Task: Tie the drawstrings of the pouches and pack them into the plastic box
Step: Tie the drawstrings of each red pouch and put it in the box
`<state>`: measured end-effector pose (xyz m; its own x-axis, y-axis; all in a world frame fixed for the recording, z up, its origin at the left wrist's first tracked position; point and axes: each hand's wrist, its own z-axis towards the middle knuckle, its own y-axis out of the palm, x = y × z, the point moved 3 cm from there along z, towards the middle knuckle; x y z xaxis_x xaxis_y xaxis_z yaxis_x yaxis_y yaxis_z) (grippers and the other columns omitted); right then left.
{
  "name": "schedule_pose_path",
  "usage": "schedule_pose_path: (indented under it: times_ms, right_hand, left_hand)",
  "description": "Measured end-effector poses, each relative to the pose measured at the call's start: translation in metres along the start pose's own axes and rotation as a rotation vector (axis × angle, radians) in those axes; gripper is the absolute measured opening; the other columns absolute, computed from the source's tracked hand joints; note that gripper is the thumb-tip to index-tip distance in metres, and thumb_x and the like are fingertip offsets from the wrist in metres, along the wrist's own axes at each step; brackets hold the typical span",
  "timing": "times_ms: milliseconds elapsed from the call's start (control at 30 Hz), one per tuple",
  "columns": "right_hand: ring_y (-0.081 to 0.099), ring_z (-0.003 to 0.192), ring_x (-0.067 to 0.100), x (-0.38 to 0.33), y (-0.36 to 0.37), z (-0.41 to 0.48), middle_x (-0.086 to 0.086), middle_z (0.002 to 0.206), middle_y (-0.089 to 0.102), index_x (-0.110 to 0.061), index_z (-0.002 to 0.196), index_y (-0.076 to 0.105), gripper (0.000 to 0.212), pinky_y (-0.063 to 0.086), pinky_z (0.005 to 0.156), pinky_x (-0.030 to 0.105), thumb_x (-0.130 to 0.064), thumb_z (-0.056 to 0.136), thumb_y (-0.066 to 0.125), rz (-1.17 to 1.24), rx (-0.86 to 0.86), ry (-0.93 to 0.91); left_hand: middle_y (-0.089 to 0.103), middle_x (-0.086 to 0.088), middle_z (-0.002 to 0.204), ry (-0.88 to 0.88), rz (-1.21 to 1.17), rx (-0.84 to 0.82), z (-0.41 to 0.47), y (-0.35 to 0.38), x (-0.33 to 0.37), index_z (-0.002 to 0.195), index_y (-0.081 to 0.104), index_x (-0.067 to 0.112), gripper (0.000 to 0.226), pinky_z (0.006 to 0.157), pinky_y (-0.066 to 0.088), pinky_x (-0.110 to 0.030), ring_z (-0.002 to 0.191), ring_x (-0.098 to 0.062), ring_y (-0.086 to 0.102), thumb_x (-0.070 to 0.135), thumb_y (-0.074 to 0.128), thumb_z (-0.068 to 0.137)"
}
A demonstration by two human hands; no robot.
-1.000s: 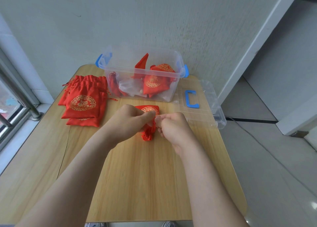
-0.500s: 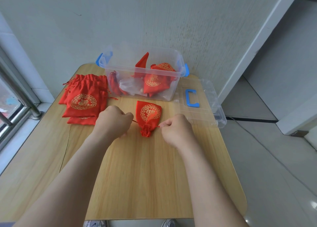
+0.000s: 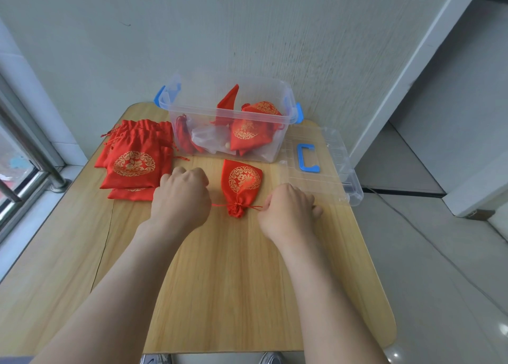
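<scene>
between the hands (image 3: 239,201) lies the pouch (image 3: 240,186), drawstrings held.

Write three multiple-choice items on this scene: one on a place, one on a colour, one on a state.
1. Where does the clear lid lie?
A) on the table, right of the plastic box
B) on top of that box
C) on the floor

2. What colour is the lid's handle?
A) red
B) green
C) blue

3. How is the pouch between the hands?
A) neck wide open
B) neck cinched, drawstrings taut
C) folded in half

Key: 1 A, the lid rests flat beside the box's right end. 2 C, the handle shows blue against clear plastic. 3 B, the left hand and right hand each grip a string running straight out from the gathered neck.
</scene>
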<state>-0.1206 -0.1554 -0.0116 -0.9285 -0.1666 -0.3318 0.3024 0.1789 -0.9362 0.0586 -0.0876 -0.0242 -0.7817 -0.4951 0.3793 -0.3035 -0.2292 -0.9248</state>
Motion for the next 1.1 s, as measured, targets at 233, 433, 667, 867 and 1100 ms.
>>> schedule_pose_path:
  times_ms: [233,433,667,867,1100]
  right_hand:
    - [0.058,0.119,0.023,-0.011,0.007,-0.003,-0.013,0.113,0.072,-0.036,0.114,0.073,0.029,0.04,0.096,0.041,-0.02,0.09,0.07,0.111,-0.02,-0.229]
    - [0.061,0.118,0.023,-0.01,0.014,0.0,-0.007,0.112,0.074,-0.034,0.115,0.072,0.025,0.043,0.101,0.043,-0.017,0.098,0.066,0.042,-0.022,-0.289]
    - [0.059,0.116,0.026,-0.015,0.003,-0.006,0.001,0.117,0.071,-0.024,0.12,0.066,0.023,0.046,0.105,0.045,-0.014,0.102,0.054,0.1,-0.065,-0.312]
    - [0.063,0.098,0.023,-0.014,0.004,-0.004,0.0,0.107,0.067,-0.019,0.107,0.065,0.025,0.056,0.082,0.038,-0.017,0.106,0.04,0.254,-0.105,-0.288]
    - [0.062,0.095,0.018,-0.014,0.007,0.0,-0.004,0.1,0.068,-0.02,0.101,0.065,0.018,0.047,0.075,0.031,-0.026,0.108,0.05,0.324,-0.067,-0.324]
  left_hand:
    - [0.067,0.009,0.096,0.143,-0.068,-0.201,-0.007,-0.001,0.011,0.076,0.067,0.046,0.024,0.091,0.056,-0.047,0.105,-0.025,0.063,0.056,0.047,0.07]
    - [0.068,0.02,0.095,0.182,-0.063,-0.207,-0.006,-0.002,0.011,0.09,0.078,0.039,0.01,0.093,0.052,-0.046,0.109,-0.023,0.059,0.04,0.068,0.093]
    - [0.069,0.015,0.095,0.146,-0.101,-0.216,-0.009,-0.001,0.022,0.092,0.074,0.029,0.02,0.087,0.029,-0.04,0.105,-0.021,0.056,0.028,0.055,0.094]
    - [0.065,-0.009,0.08,0.173,-0.223,-0.25,-0.01,-0.003,0.027,0.078,0.06,0.006,0.033,0.078,0.047,-0.042,0.085,-0.032,0.059,0.028,0.045,0.097]
    - [0.05,-0.004,0.065,0.259,-0.219,-0.203,-0.009,-0.001,0.029,0.069,0.045,0.009,0.046,0.057,0.032,-0.03,0.062,-0.02,0.043,0.033,0.049,0.108]
